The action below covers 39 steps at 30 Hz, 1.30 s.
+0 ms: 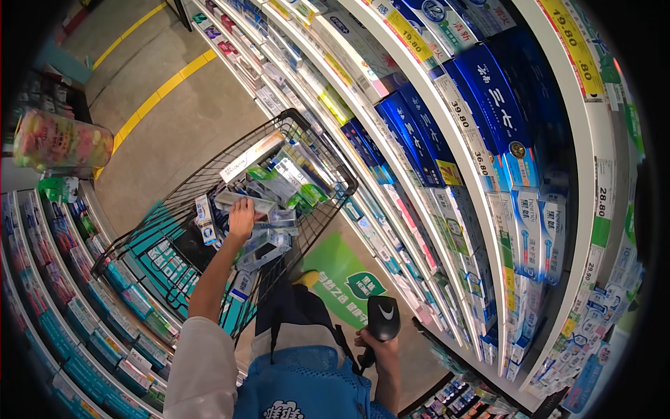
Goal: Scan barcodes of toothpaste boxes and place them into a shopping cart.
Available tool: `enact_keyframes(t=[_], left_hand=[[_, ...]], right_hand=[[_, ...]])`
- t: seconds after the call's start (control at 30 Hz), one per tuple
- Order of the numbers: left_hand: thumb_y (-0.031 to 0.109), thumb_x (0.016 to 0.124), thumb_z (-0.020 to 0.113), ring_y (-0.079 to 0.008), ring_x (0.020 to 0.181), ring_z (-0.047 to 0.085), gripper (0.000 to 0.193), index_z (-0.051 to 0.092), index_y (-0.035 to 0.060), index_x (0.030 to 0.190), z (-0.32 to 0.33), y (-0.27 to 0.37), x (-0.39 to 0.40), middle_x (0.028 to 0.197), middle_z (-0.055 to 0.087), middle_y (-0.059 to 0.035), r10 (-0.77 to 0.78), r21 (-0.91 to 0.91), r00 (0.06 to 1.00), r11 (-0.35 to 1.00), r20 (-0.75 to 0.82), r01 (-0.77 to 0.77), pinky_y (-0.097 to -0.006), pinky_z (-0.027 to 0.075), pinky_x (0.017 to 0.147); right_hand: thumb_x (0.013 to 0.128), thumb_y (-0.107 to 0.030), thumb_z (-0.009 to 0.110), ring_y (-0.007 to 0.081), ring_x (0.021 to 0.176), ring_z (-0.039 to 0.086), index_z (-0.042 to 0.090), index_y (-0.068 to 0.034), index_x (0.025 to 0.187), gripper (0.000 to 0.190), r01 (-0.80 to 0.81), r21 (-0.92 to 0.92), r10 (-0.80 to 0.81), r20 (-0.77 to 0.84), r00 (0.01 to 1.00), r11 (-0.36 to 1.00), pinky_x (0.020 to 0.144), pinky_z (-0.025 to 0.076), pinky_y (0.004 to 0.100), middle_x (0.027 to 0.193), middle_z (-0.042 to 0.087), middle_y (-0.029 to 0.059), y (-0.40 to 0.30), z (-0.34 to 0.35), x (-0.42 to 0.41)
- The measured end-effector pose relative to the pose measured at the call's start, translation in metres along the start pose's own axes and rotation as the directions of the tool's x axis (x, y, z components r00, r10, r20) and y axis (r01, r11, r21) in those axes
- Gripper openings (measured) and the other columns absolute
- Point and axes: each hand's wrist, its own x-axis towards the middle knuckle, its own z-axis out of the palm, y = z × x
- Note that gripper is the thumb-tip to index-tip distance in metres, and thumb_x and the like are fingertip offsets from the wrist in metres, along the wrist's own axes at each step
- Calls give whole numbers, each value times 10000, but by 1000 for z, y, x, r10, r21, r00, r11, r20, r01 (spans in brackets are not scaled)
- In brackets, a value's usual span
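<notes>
Inside a black wire shopping cart [335, 220], my left hand [242, 216] has its fingers curled over a long, clear plastic package [261, 205]. The thumb side and the package's underside are hard to make out. Around it lie more transparent packs [264, 246], a white carton [250, 157], a small white-and-blue box [205, 220] and green-and-clear packages [293, 178]. A white-and-blue box [242, 286] lies at the cart's near side. My right hand [378, 350] grips the handle of a black handheld barcode scanner [383, 318], held low beside the blue vest [303, 379].
Tall shelves of boxed toothpaste [492, 99] curve along the right. Shelves of packaged goods [99, 314] stand at the left. A large jar of colourful contents [63, 140] is at the far left. Yellow lines [152, 105] cross the concrete floor; a green floor sticker [340, 277] lies beside the cart.
</notes>
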Motion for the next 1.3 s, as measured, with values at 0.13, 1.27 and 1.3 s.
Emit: enact_keyframes(t=[0.13, 1.27, 1.3], left_hand=[[291, 766, 631, -369, 1123, 477, 459, 435, -7, 1054, 2, -9, -13, 1200, 496, -223, 9, 12, 995, 1000, -97, -7, -440, 394, 920], [329, 730, 702, -388, 833, 585, 537, 556, -101, 1016, -230, 156, -127, 868, 615, -266, -173, -447, 924, 894, -341, 2, -477, 440, 752], [329, 730, 702, -388, 833, 585, 537, 556, -101, 1016, -252, 189, -136, 868, 615, -266, -175, -444, 922, 896, -346, 3, -477, 440, 752]], right_hand=[[752, -13, 691, 174, 666, 643, 602, 35, 885, 167, 0, -21, 1, 47, 999, 1000, 619, 538, 293, 771, 638, 105, -3, 6, 5], [744, -228, 756, 100, 719, 585, 592, -9, 976, 359, 501, 270, -554, 179, 813, 822, 695, 474, 240, 791, 631, 32, -10, -48, -5], [726, -219, 772, 108, 788, 588, 594, -11, 1011, 395, 611, 324, -653, 30, 757, 722, 756, 468, 247, 846, 638, 35, -6, -50, -4]])
